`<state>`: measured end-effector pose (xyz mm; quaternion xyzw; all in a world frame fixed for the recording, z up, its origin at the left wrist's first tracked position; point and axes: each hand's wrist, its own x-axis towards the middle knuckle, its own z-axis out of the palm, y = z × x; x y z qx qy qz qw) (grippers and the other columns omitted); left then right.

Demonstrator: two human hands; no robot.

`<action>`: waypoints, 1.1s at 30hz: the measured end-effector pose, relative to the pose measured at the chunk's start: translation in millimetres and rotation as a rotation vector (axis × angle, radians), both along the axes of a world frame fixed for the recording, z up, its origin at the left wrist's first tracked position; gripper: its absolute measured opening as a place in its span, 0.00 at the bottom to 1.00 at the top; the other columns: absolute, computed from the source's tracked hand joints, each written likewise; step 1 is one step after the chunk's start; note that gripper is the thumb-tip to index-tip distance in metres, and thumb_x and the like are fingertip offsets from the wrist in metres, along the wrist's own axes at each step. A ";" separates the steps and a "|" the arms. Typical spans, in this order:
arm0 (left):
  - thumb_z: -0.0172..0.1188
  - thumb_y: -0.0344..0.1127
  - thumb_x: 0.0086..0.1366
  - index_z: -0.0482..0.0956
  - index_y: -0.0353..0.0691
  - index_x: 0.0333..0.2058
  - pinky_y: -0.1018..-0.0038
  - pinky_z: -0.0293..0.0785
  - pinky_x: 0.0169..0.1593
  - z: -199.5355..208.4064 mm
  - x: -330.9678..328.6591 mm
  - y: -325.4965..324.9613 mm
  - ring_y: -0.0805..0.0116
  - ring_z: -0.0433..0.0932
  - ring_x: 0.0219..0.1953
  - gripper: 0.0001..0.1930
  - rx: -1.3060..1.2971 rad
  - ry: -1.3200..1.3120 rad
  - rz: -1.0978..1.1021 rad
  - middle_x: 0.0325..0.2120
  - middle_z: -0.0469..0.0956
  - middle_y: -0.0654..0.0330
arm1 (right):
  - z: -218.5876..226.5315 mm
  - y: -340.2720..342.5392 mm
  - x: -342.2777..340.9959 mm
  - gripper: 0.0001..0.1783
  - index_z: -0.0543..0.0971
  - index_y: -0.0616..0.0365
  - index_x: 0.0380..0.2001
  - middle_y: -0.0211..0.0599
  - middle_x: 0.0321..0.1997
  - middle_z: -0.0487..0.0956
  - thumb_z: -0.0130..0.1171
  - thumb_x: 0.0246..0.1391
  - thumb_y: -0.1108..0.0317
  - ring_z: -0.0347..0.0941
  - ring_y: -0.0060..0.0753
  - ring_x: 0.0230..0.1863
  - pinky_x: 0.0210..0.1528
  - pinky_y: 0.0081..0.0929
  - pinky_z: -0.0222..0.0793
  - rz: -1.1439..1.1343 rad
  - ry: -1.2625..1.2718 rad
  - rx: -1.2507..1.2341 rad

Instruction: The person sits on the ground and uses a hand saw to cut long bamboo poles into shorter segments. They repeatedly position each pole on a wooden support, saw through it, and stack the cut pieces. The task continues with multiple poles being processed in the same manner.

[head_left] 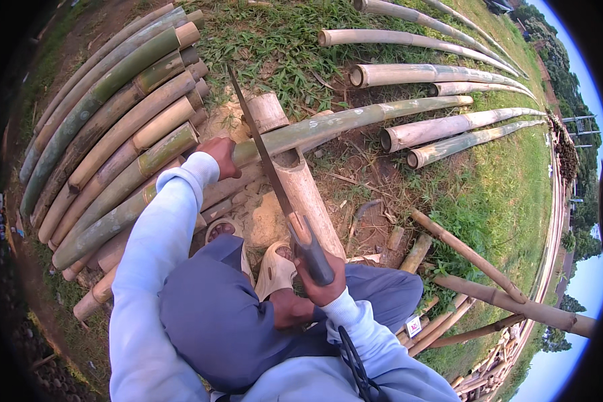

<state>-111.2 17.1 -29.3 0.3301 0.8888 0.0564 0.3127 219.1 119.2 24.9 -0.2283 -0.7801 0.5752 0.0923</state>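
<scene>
In my right hand (323, 276) is the dark handle of a hand saw (256, 127). Its long blade slants up and away to the left, lying across a green bamboo pole (321, 128). My left hand (222, 158) is closed around that pole, just left of the blade. The pole runs from the lower left to the upper right, over a thick pale bamboo log (307, 194). Whether the teeth have entered the pole, I cannot tell. Pale sawdust (268, 218) lies on the ground beside the log, close to my clog (275, 269).
Stacked cut bamboo lengths (114, 100) fill the left side. Long bamboo poles (442, 74) lie on the grass at the upper right. A frame of crossed bamboo (516, 305) stands at the lower right. A curved dark tool (363, 211) rests on the soil right of the log.
</scene>
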 end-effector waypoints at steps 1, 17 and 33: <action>0.72 0.45 0.44 0.79 0.32 0.51 0.57 0.75 0.57 -2.8 0.0 -2.9 0.43 0.80 0.50 0.35 -0.018 -0.028 0.015 0.45 0.82 0.40 | 10.3 -4.7 31.4 0.14 0.82 0.64 0.45 0.41 0.28 0.82 0.65 0.54 0.76 0.80 0.24 0.29 0.34 0.24 0.74 0.029 -0.040 0.046; 0.73 0.44 0.43 0.80 0.29 0.45 0.56 0.77 0.54 -11.0 -4.4 -5.8 0.41 0.82 0.46 0.31 0.027 -0.049 0.005 0.41 0.82 0.38 | 30.7 -12.6 79.9 0.17 0.82 0.60 0.50 0.39 0.32 0.84 0.64 0.55 0.76 0.81 0.25 0.30 0.34 0.25 0.75 0.029 -0.155 0.012; 0.69 0.44 0.48 0.82 0.32 0.39 0.57 0.79 0.52 -6.6 16.3 -4.6 0.45 0.83 0.45 0.23 -0.008 0.097 -0.004 0.41 0.83 0.41 | 42.4 -12.9 74.1 0.16 0.83 0.61 0.46 0.38 0.30 0.84 0.61 0.52 0.80 0.82 0.25 0.31 0.35 0.26 0.76 0.007 -0.162 -0.037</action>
